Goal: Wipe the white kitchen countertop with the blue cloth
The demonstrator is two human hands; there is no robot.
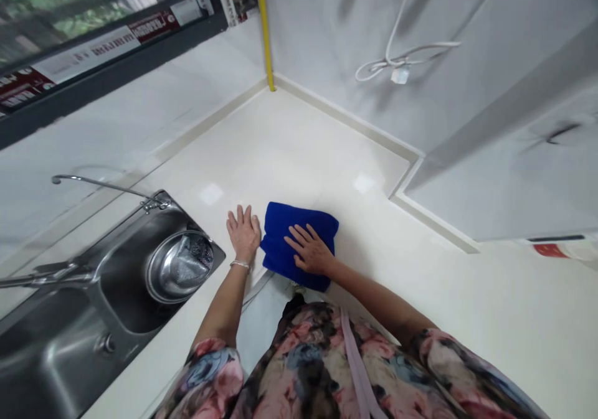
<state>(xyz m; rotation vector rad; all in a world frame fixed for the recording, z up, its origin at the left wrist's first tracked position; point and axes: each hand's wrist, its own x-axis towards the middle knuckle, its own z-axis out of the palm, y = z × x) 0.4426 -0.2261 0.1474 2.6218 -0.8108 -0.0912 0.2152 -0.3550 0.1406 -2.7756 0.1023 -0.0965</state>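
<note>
A folded blue cloth (280, 229) lies on the pale countertop (299, 139), close to the counter's front edge. My right hand (311, 251) rests flat on top of it, fingers spread and pointing up and left. Just left of the cloth, my left hand (244, 235) presses on the bare counter with its fingers apart, holding nothing. A bracelet (240, 263) circles my left wrist.
A steel sink (116, 263) at left holds a round metal basin (154, 263). A thin faucet (107, 185) stands behind it. A yellow pipe (264, 33) rises in the corner. White cable (392, 58) hangs on the right wall, which juts out (420, 164).
</note>
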